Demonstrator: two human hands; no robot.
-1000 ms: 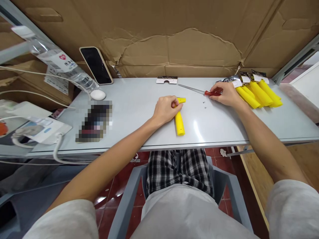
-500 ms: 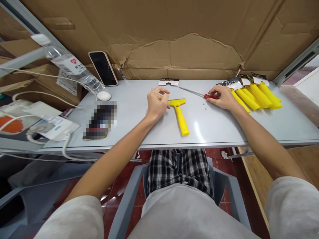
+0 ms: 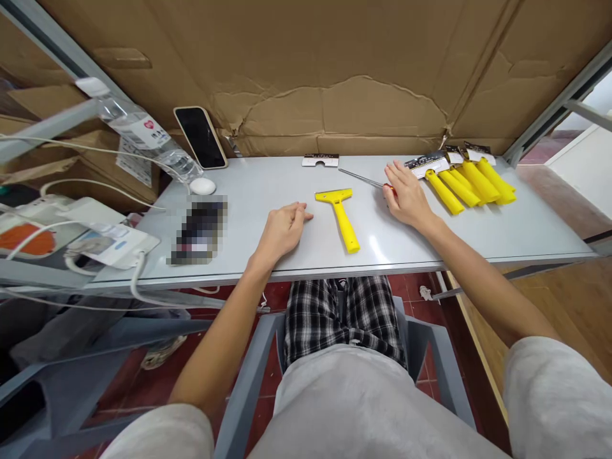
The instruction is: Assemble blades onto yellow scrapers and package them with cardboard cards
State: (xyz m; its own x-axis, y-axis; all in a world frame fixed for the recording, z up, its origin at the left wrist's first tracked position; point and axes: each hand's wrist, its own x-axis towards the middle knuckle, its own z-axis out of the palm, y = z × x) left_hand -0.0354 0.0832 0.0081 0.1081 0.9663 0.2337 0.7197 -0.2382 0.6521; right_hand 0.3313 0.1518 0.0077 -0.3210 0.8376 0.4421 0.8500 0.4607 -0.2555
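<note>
A yellow scraper point(image 3: 343, 220) lies on the table between my hands, its wide head toward the back. My left hand point(image 3: 280, 234) rests on the tabletop to the left of it, apart from it, fingers loosely bent with nothing visible in them. Over the red handle of a screwdriver point(image 3: 361, 178) lies my right hand point(image 3: 407, 196), its fingers stretched out and not wrapped round the handle. Most of that handle is hidden under the hand; the metal shaft points left and back. To the right are several yellow scrapers point(image 3: 471, 183) with card covers on their heads.
A black and white card point(image 3: 320, 160) lies at the back edge. At the left stand a phone point(image 3: 201, 138), a leaning water bottle point(image 3: 143, 131) and a white oval object point(image 3: 203, 186). White cables and chargers point(image 3: 112, 245) crowd the left end. Cardboard point(image 3: 335, 51) walls the back.
My left hand has drawn back from the scraper's head, down and left. My right hand has let go of the screwdriver handle and its fingers have straightened. The view has shifted slightly.
</note>
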